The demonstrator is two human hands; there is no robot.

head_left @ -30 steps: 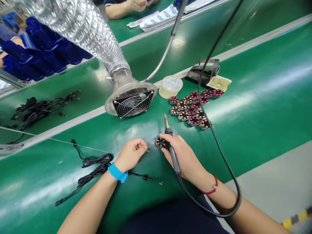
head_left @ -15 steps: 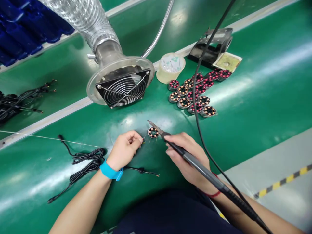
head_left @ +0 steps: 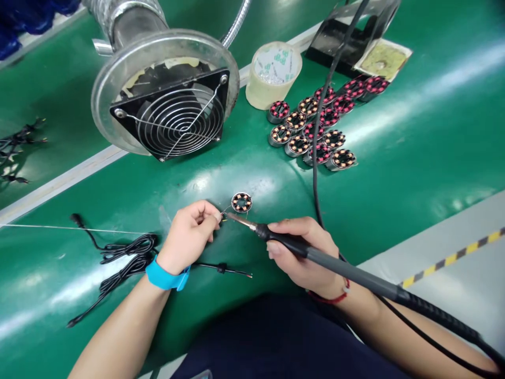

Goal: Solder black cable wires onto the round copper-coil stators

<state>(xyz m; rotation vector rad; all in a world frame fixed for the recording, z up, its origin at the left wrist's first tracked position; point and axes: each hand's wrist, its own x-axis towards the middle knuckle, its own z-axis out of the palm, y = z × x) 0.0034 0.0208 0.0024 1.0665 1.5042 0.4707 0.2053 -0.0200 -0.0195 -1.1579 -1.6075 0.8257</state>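
Note:
My left hand [head_left: 191, 231], with a blue band at the wrist, is closed in a pinch on thin wire ends [head_left: 224, 215]. My right hand [head_left: 305, 252] grips a soldering iron [head_left: 343, 271], its tip at the wires by my left fingertips; whether it touches them I cannot tell. Just beyond the tip lies a small motor stator [head_left: 241, 202] with copper windings, flat on the green bench. Black coiled cables [head_left: 128, 258] lie left of and under my left wrist. One stripped cable end [head_left: 232, 270] sticks out to the right.
A fume extractor fan [head_left: 181, 126] hangs at upper left. Beside it stand a tape roll [head_left: 272, 76] and several stators [head_left: 311, 129] in rows. An iron stand [head_left: 335, 42] with a yellow sponge [head_left: 382, 60] is behind them. The iron's cord [head_left: 324, 110] crosses the view.
The soldering iron's tip has moved left and down, from over the stator to the wires at my left fingertips. My view has shifted closer to the bench.

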